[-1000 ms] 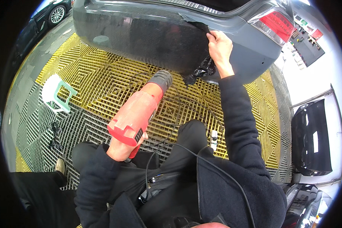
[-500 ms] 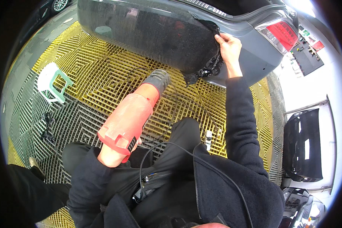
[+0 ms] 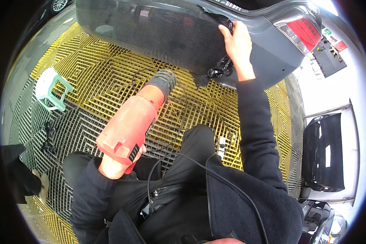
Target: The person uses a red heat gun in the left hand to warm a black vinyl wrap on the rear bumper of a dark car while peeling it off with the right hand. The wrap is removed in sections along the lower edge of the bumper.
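My left hand (image 3: 112,166) is closed round the handle of a red heat gun (image 3: 124,126). The gun's dark nozzle (image 3: 164,81) points up and right toward the car's rear bumper (image 3: 264,53), apart from it. Dark film (image 3: 171,36) covers much of the bumper, and its right edge is loose and crumpled (image 3: 220,70). My right hand (image 3: 239,42) is at that loose edge, thumb apart from the fingers, with dark film showing between them. Whether the fingertips touch the film is hard to see.
A pale green plastic stool (image 3: 53,89) stands at left, with dark scraps (image 3: 49,138) near it on the yellow and grey grid floor. A power cord (image 3: 199,160) crosses my lap. Another person's shoe (image 3: 40,187) is at lower left. A red tail light (image 3: 303,34) is right of my hand.
My right hand has moved up and left along the film's edge, and its thumb has spread from the fingers. The heat gun has shifted slightly left. The other person's leg has drawn back left.
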The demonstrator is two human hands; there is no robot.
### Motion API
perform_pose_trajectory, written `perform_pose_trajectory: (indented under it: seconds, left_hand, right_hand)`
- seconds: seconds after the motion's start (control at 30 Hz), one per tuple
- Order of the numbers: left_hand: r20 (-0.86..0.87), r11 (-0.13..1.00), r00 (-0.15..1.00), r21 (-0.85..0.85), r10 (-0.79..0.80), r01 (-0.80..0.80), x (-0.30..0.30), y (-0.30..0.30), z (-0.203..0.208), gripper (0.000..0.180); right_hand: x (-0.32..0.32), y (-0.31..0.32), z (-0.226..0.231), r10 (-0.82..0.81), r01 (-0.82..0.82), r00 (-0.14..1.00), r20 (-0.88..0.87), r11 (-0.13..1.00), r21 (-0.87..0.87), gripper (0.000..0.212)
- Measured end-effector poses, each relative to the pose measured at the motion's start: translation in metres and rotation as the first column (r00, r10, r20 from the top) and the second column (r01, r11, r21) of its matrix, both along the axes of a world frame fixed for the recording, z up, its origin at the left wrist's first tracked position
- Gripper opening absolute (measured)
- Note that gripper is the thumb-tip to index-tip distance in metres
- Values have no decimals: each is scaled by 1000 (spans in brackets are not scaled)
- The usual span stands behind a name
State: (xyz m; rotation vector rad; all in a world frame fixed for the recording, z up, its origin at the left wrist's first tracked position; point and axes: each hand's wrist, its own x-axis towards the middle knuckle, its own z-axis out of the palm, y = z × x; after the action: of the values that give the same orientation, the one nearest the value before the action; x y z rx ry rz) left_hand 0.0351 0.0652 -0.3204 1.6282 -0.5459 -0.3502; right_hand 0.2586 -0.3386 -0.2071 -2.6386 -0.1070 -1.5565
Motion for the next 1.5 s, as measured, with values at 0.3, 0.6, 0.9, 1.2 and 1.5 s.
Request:
perform_pose_trajectory:
  seconds: [0.3, 0.6, 0.9, 1.2, 1.5]
  left_hand:
    - [-274, 969, 962, -234, 16, -82, -1, -1, -2, 26]
    - [-143, 978, 983, -161, 112, -135, -7, -3, 8, 22]
    - [-150, 976, 985, -190, 82, -110, -22, 7, -1, 19]
    - [-342, 894, 940, -420, 6, -158, -26, 9, 2, 16]
    - [-358, 895, 934, -419, -10, -151, -15, -1, 3, 19]
  right_hand:
    - [10, -2, 21, -223, 186, 964, -148, 956, -228, 62]
    - [24, -16, 31, 19, -79, 977, -213, 958, -274, 63]
    - [27, -17, 26, 96, -149, 974, -204, 954, -260, 59]
    - [29, -17, 22, 118, -160, 978, -171, 955, -251, 58]
    - [30, -12, 19, 216, -233, 972, -97, 945, -230, 61]
